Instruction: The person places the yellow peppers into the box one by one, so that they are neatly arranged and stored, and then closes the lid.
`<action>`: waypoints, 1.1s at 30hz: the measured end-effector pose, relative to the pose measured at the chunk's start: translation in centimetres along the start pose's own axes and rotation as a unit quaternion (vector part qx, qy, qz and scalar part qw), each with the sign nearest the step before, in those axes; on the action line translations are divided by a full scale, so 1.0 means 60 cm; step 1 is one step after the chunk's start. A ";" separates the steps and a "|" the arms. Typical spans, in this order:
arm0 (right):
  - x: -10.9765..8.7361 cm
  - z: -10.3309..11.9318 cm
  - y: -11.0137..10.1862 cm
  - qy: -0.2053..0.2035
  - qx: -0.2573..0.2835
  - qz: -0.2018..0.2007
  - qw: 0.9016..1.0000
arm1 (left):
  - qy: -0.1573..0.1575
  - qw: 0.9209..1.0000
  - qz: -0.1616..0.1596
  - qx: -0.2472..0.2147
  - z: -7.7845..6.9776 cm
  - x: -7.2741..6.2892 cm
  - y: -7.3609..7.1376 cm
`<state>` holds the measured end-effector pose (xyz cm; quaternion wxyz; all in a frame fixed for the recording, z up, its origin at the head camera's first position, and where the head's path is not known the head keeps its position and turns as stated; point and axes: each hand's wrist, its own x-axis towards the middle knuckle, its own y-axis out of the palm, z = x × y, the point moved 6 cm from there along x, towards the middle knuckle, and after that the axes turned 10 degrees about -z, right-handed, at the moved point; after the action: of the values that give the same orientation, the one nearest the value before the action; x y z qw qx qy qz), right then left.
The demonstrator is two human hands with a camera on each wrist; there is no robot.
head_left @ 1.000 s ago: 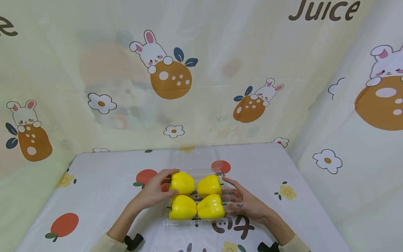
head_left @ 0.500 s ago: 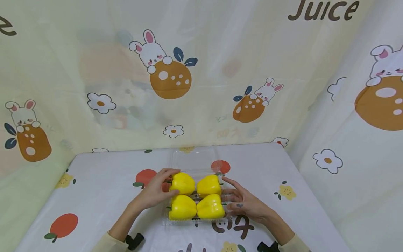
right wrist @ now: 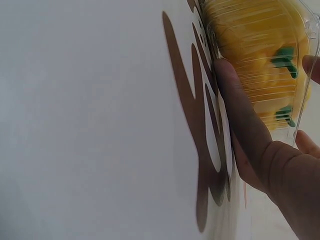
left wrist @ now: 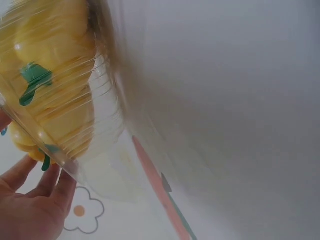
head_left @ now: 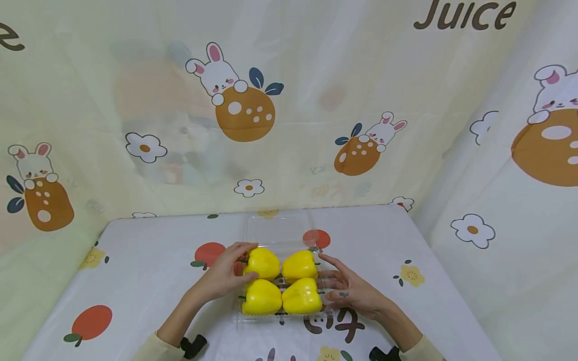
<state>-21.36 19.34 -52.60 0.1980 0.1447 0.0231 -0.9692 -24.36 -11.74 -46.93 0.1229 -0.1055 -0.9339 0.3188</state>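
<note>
Several yellow bell peppers [head_left: 302, 296] with green stems sit in a clear plastic clamshell box [head_left: 239, 319]. My left hand [head_left: 223, 276] holds the far-left yellow bell pepper [head_left: 264, 264], with the thumb on its near side and the fingers round its far side. In the left wrist view, the ribbed wall of the box hides part of the peppers. My right hand [head_left: 354, 296] rests against the right side of the box, its fingers spread along the wall. A right-hand digit lies low along the box, close to the table, in the right wrist view.
The transparent lid [head_left: 280, 228] lies folded back behind the box. A white printed tablecloth [head_left: 149, 281] covers the table, and patterned curtains [head_left: 293, 125] hang behind it and at both sides. Black straps [head_left: 193, 346] are on the wrists.
The far-left pepper and my left fingertips have shifted very slightly to the right. My right hand stays against the box.
</note>
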 end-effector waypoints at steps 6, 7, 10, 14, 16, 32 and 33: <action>0.000 0.000 0.000 -0.001 0.000 0.001 1.000 | -0.002 1.000 -0.004 0.005 0.005 0.000 0.001; 0.000 0.000 0.001 -0.001 0.000 0.002 1.000 | -0.003 1.000 -0.005 0.007 0.006 0.000 0.002; -0.001 0.001 0.001 -0.002 -0.001 0.003 1.000 | -0.009 1.000 -0.005 0.009 0.007 0.001 0.002; -0.001 0.002 0.001 -0.001 -0.004 0.003 1.000 | -0.014 1.000 -0.007 0.008 0.008 0.004 0.003; -0.001 0.002 0.001 0.000 -0.003 0.003 1.000 | -0.014 1.000 -0.009 0.008 0.008 0.004 0.003; 0.000 0.001 0.001 -0.001 0.000 0.008 1.000 | -0.062 0.997 -0.035 0.001 0.006 0.006 0.005; 0.000 0.001 0.001 -0.001 0.000 0.009 1.000 | -0.064 0.997 -0.036 0.001 0.005 0.006 0.005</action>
<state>-21.37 19.27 -52.56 0.2068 0.1436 0.0211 -0.9676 -24.74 -11.56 -47.32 0.0747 -0.0511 -0.9426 0.3213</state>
